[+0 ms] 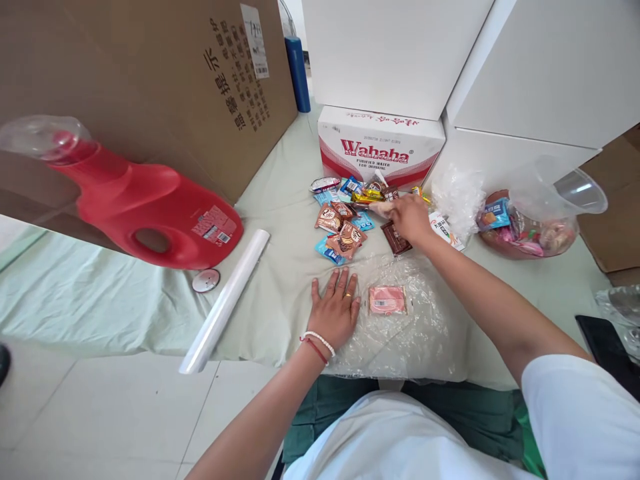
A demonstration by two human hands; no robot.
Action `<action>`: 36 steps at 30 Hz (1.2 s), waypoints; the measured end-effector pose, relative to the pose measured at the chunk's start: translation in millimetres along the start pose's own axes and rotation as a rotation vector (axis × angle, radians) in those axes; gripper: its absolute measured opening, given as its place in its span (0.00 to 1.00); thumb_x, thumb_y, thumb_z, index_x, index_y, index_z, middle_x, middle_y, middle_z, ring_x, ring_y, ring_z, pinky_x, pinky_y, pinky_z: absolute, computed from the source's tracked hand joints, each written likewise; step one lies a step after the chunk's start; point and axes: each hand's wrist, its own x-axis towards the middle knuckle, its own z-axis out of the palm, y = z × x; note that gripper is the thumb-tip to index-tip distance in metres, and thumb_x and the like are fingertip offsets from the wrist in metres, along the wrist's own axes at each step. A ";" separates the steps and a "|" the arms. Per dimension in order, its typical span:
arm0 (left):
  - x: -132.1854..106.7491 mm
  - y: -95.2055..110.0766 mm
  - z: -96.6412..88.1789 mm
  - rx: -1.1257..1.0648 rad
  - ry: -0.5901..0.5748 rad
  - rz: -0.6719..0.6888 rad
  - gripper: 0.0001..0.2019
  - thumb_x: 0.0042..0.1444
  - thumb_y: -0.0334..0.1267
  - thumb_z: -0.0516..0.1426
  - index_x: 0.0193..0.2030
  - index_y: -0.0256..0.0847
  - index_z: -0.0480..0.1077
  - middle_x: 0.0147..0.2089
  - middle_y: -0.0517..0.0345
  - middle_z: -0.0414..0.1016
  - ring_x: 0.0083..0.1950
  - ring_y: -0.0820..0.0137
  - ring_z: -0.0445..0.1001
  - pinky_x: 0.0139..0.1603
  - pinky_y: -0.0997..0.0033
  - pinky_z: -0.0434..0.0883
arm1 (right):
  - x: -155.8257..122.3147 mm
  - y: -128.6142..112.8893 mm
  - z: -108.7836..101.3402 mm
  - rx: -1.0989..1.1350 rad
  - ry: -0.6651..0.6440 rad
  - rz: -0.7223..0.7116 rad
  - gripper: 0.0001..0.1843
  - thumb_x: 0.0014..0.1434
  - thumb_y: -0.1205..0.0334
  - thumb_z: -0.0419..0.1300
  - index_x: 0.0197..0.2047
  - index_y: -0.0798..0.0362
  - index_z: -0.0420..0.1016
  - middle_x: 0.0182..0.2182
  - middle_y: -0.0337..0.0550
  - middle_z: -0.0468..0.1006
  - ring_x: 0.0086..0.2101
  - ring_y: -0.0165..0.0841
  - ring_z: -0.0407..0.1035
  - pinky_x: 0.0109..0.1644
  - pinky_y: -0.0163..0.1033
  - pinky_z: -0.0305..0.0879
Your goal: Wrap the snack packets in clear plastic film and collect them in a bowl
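In the head view, the left hand [333, 310] lies palm down with its fingers spread, at the left edge of a clear plastic sheet [430, 327]; nothing shows in its grip. It wears a ring [348, 295], a white bead bracelet [321, 339] and a red cord [315, 350]. A pink packet [388, 300] lies flat on the sheet, just to the right of this hand.

The right hand [411, 217] reaches to the right side of a heap of wrapped snacks, fingers bent and pointing left; whether it has hold of one, I cannot tell. The heap, on the cloth-covered surface [285, 287], has brown packets [350, 241] and a blue packet [327, 251] at the front and a yellow packet [367, 198] farther back. A dark brown packet [395, 239] lies just below the right hand, and a white packet [444, 230] sits to its right.

Behind the heap stands a white and red carton [375, 150]. To the right are a crumpled clear bag [457, 200] and a bowl [510, 249] of wrapped sweets, with a clear plastic tub [580, 190] over it. On the left, a red jug [145, 207] is in front of a large cardboard box [150, 87], with a roll of film [225, 303] and a small round disc [206, 281] near its base.
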 end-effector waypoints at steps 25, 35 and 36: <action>1.1 1.6 -2.0 0.039 -0.007 -0.012 0.28 0.74 0.46 0.40 0.76 0.43 0.59 0.78 0.45 0.57 0.80 0.53 0.53 0.77 0.28 0.42 | -35.5 -109.4 -16.2 0.117 -0.252 -0.719 0.21 0.71 0.57 0.56 0.65 0.46 0.74 0.62 0.50 0.74 0.66 0.45 0.59 0.72 0.55 0.50; -0.1 -0.8 -2.5 -0.009 -0.026 0.000 0.30 0.74 0.47 0.39 0.79 0.45 0.52 0.81 0.51 0.46 0.82 0.58 0.45 0.79 0.31 0.37 | 10.7 -24.7 -7.9 0.069 -0.231 -0.468 0.21 0.62 0.73 0.55 0.52 0.49 0.83 0.55 0.46 0.82 0.69 0.49 0.55 0.74 0.68 0.39; -0.2 -0.9 -2.3 -0.012 -0.028 0.001 0.30 0.74 0.47 0.39 0.79 0.45 0.51 0.82 0.52 0.45 0.82 0.59 0.44 0.79 0.31 0.37 | 14.5 -25.5 -12.4 0.066 -0.205 -0.440 0.20 0.62 0.73 0.55 0.50 0.50 0.84 0.53 0.47 0.82 0.69 0.50 0.56 0.73 0.68 0.41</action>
